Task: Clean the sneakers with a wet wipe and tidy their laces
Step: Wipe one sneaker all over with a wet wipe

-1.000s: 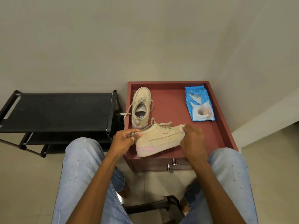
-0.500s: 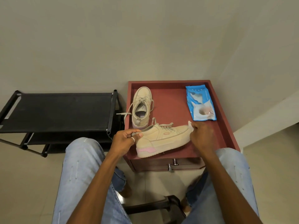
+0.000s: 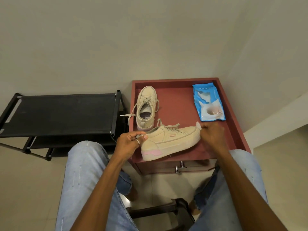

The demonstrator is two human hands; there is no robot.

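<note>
Near sneaker (image 3: 171,142): beige, matte suede-like upper, thick pale sole, pink heel patch; tipped sole-forward along the front edge of the red, raised-rim desk (image 3: 175,80), toe to the right. Left hand (image 3: 128,142): fingers and thumb pinching the heel collar. Right hand (image 3: 212,134): fingers curled round a white wet wipe (image 3: 198,125) at the toe, one crumpled corner showing. Far sneaker (image 3: 146,107): upright near the left rim, loose lace (image 3: 129,115) trailing over it. Glossy blue wipe pack (image 3: 208,102): flat by the right rim, bare surface between. Black fabric-topped shoe rack (image 3: 63,112) at left.
</note>
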